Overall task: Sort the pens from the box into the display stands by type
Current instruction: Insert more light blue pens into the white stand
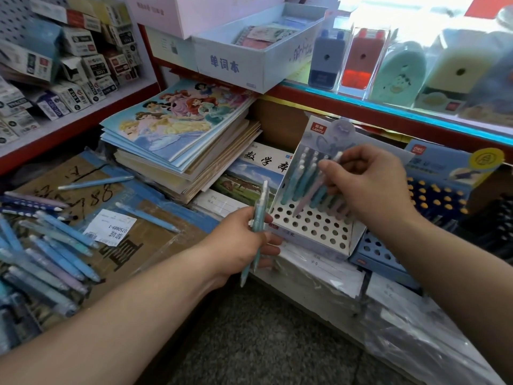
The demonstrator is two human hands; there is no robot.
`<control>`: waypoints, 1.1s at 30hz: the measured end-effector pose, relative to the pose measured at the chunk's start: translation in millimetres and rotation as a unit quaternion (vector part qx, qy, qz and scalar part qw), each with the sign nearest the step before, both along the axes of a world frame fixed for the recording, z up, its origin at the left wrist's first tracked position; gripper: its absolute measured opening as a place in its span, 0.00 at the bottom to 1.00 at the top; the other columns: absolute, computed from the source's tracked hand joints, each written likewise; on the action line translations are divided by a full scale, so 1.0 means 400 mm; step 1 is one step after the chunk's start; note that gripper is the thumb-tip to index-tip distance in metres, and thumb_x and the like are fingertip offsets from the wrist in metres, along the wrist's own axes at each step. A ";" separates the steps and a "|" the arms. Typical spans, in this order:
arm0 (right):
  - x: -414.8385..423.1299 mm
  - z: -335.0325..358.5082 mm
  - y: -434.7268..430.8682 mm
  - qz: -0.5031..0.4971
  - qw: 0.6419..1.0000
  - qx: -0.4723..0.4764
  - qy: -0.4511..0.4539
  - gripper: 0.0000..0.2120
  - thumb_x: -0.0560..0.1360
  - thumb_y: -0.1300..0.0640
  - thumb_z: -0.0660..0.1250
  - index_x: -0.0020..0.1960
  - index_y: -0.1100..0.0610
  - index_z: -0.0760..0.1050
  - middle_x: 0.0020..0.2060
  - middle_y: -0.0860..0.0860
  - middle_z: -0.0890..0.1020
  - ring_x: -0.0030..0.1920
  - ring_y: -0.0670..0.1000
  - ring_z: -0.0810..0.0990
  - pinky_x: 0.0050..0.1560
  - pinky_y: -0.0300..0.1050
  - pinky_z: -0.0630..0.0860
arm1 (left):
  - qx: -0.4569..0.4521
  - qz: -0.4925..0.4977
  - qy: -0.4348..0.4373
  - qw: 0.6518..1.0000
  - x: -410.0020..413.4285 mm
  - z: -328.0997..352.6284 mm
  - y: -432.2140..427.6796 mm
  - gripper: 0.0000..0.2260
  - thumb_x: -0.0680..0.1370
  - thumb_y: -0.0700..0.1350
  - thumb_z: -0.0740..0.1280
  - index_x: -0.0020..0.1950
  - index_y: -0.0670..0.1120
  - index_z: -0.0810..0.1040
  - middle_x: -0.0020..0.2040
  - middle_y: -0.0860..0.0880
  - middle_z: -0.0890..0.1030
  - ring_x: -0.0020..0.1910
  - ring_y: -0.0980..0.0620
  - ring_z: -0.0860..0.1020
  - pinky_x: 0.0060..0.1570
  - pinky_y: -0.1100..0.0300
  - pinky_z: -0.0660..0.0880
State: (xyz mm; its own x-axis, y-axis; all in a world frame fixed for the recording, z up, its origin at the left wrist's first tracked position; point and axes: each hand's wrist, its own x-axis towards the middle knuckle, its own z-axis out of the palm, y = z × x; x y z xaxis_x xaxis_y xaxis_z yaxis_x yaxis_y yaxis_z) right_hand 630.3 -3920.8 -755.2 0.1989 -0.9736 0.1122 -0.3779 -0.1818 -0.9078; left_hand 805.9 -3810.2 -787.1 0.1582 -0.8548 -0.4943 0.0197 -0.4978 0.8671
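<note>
Pens [261, 202] gripped by left hand [238, 241], right hand [369, 184] pinching lilac pen [306, 197] at half-filled stand [319, 227]

Two pale teal pens [262, 201] are gripped upright in the left hand [238, 243], just in front of a white perforated display stand [313, 226]. A lilac pen [308, 195] is pinched by the right hand [369, 187] and held slanted, its tip down near the stand's holes, beside the seated pens [294, 184] in the back rows. A heap of loose pens [52, 254] is spread over taped cardboard [155, 240] at the left. A blue stand [372, 248] is seen just right of the white one.
</note>
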 end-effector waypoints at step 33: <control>0.037 -0.026 0.044 0.082 0.992 -0.032 0.094 0.12 0.79 0.44 0.67 0.46 0.52 0.80 0.32 0.49 0.83 0.29 0.44 0.79 0.30 0.40 0.78 | -0.022 -0.087 0.027 0.996 -0.023 0.010 0.009 0.12 0.83 0.35 0.63 0.64 0.47 0.74 0.51 0.43 0.86 0.50 0.47 0.86 0.54 0.48 0.83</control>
